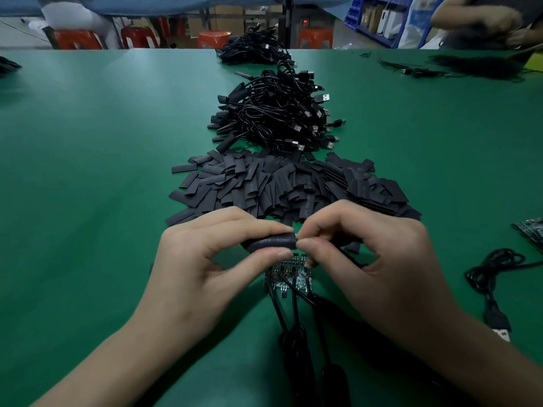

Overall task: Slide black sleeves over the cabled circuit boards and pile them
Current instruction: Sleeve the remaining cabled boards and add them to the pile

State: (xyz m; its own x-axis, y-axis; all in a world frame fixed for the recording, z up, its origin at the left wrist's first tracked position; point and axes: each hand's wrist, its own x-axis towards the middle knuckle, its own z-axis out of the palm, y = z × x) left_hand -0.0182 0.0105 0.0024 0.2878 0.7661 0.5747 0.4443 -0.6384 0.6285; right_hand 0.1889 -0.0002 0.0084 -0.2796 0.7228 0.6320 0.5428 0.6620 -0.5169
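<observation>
My left hand (199, 259) pinches a black sleeve (271, 242) between thumb and fingers, holding it level above the green table (88, 171). My right hand (367, 254) pinches something small at the sleeve's right end; what it holds is hidden by the fingers. Below the hands lie several bare circuit boards (289, 276) with black cables (296, 327) running toward me. A heap of loose black sleeves (288, 183) lies just beyond the hands. Farther back sits a pile of sleeved, cabled boards (276, 113).
A loose USB cable (490, 277) lies at the right. More circuit boards (529, 230) sit at the right edge. Another black cable pile (255, 51) rests at the table's far edge. A second person's hands (482, 19) work at the far right. Orange stools (76, 39) stand behind the table.
</observation>
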